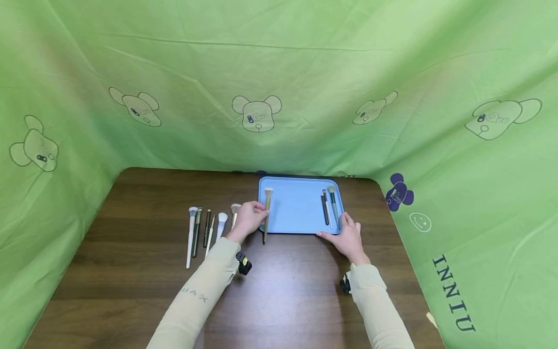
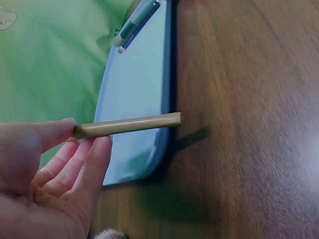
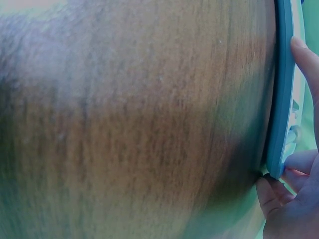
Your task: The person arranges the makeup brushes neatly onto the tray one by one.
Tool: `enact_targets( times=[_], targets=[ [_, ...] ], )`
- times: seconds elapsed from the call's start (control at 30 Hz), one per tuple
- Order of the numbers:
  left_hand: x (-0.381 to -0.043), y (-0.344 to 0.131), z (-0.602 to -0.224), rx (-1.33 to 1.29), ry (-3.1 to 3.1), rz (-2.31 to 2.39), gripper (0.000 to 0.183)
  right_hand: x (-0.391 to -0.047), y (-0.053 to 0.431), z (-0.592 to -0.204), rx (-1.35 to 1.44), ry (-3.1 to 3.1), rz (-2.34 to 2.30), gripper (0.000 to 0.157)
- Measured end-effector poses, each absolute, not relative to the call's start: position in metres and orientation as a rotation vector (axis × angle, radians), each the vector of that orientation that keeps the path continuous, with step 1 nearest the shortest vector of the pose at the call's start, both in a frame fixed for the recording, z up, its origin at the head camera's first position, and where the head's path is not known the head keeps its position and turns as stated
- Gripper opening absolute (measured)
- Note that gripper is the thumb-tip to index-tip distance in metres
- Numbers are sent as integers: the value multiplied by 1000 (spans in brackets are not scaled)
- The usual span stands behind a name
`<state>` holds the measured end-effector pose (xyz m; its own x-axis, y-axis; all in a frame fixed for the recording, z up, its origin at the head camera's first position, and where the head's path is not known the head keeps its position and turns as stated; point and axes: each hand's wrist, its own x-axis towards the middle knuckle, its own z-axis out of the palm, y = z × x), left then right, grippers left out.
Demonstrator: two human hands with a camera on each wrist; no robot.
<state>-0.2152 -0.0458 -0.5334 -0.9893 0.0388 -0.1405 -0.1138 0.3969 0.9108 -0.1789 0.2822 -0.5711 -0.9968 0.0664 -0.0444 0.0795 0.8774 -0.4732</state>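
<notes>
Between thumb and fingertips, my left hand pinches a makeup brush with a gold-brown handle and pale bristles. The brush is over the left end of a blue tray, bristles toward the back, its handle end reaching past the front rim. In the left wrist view the handle sticks out beyond the fingers. My right hand holds the tray's front right corner, thumb along the front rim and fingers by the right side. Near that hand, a green brush and two slimmer brushes lie in the tray.
Left of the tray, several makeup brushes lie in a loose row on the wooden table. A white-bristled brush and another brush are close to my left hand, partly hidden. Green printed cloth surrounds the table's back and sides.
</notes>
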Motion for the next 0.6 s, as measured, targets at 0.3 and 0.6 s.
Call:
enact_targets(
  times=[0.3,0.6],
  targets=[
    [-230,-28,-526,-35,2440,1631,16,-179,285,-573,121,3019,-770,118],
    [-249,-2,-513,-4,2431,1661,16,-179,283,-573,122,3021,-784,119]
  ],
)
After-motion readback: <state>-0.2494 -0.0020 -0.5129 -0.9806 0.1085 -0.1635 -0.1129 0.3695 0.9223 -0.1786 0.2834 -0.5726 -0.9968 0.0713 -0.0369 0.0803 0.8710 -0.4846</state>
